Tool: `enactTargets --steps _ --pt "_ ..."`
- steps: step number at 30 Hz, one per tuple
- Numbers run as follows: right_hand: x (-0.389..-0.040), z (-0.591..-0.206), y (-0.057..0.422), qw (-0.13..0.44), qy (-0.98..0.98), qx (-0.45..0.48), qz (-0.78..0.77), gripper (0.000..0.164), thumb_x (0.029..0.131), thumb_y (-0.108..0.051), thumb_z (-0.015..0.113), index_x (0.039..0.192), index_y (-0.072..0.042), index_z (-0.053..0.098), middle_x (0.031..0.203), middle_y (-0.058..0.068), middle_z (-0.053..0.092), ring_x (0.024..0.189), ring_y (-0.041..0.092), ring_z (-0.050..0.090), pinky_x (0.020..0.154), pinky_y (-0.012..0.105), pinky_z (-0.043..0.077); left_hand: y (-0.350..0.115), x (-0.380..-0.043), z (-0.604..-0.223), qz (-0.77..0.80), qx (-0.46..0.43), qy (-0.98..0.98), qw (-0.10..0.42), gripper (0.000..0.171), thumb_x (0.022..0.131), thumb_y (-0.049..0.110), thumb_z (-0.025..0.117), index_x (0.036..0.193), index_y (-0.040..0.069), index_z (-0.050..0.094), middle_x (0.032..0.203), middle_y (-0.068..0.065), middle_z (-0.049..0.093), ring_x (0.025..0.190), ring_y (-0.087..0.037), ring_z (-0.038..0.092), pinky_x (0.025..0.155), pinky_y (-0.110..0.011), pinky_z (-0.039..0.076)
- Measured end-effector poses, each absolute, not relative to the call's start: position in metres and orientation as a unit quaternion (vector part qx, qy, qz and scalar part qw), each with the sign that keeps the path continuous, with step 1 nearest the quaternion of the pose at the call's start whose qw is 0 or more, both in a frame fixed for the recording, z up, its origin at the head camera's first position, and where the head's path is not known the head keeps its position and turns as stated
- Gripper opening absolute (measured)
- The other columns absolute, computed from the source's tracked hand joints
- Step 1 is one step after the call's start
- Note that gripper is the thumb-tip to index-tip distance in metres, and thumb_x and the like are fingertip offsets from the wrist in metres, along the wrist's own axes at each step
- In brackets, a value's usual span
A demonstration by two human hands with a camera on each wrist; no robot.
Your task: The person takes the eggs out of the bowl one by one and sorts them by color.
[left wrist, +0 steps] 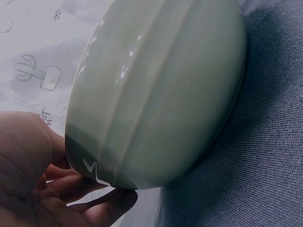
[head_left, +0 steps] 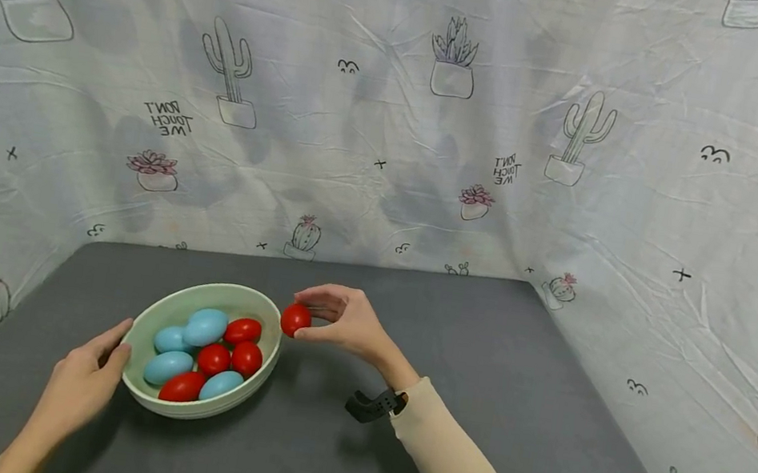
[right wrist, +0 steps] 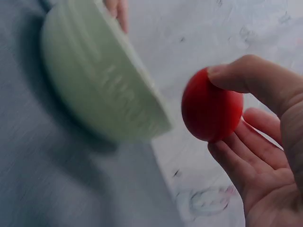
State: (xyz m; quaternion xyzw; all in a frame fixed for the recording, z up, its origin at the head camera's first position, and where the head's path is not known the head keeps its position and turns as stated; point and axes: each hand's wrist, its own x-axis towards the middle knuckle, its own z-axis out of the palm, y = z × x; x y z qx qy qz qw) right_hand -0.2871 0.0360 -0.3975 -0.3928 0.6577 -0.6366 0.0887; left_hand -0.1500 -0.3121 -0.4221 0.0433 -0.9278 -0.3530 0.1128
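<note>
A pale green bowl [head_left: 225, 296] stands on the left of the dark table, holding several blue eggs [head_left: 167, 367] and several red eggs [head_left: 182, 387]. My left hand [head_left: 84, 381] grips its left side, thumb at the rim and fingers against the outer wall [left wrist: 165, 94]. Just off the bowl's right rim, my right hand [head_left: 345, 321] pinches one more red egg [head_left: 296, 320] between thumb and fingertips. In the right wrist view this red egg [right wrist: 210, 106] is raised above the table, beside the bowl [right wrist: 94, 71].
Dark grey cloth covers the table [head_left: 465, 346]. A pale curtain [head_left: 382, 108] printed with cacti and potted plants hangs behind it and along both sides. A black strap [head_left: 373, 405] sits at my right wrist, by the cream sleeve [head_left: 456, 465].
</note>
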Motion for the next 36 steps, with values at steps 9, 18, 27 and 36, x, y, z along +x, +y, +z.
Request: enactTargets --steps 9,18,27,36 --pt "-0.293 -0.433 0.062 0.095 0.757 -0.325 -0.558 0.052 0.076 -0.001 0.085 0.123 0.004 0.064 0.118 0.009 0.068 0.104 0.017 0.066 0.092 0.046 0.05 -0.312 -0.152 -0.426 -0.351 0.037 -0.928 0.117 0.053 0.107 0.027 0.036 0.15 -0.004 0.034 0.136 -0.038 0.044 0.123 -0.059 0.039 0.088 -0.069 0.036" --pt "-0.298 -0.452 0.064 0.112 0.776 -0.323 -0.53 0.058 0.074 -0.003 0.087 0.126 0.003 0.062 0.125 0.016 0.064 0.11 0.015 0.063 0.092 0.03 0.05 -0.311 -0.152 -0.425 -0.355 0.046 -0.927 0.114 0.053 0.107 0.027 0.035 0.15 -0.004 0.034 0.138 -0.038 0.042 0.125 -0.059 0.037 0.091 -0.07 0.034" --pt "-0.3 -0.452 0.063 0.143 0.758 -0.322 -0.55 0.065 0.073 0.003 0.085 0.132 0.004 0.058 0.132 0.018 0.059 0.115 0.015 0.06 0.094 0.029 0.049 -0.312 -0.15 -0.423 -0.363 0.049 -0.925 0.103 0.055 0.107 0.031 0.033 0.152 -0.002 0.031 0.138 -0.038 0.041 0.125 -0.058 0.037 0.089 -0.07 0.035" --pt "-0.298 -0.449 0.06 0.128 0.769 -0.325 -0.536 0.065 0.072 0.003 0.086 0.131 0.002 0.059 0.13 0.016 0.06 0.115 0.02 0.06 0.095 0.037 0.049 -0.31 -0.151 -0.422 -0.355 0.056 -0.927 0.106 0.054 0.107 0.028 0.034 0.151 -0.003 0.031 0.138 -0.038 0.041 0.125 -0.058 0.037 0.09 -0.07 0.035"
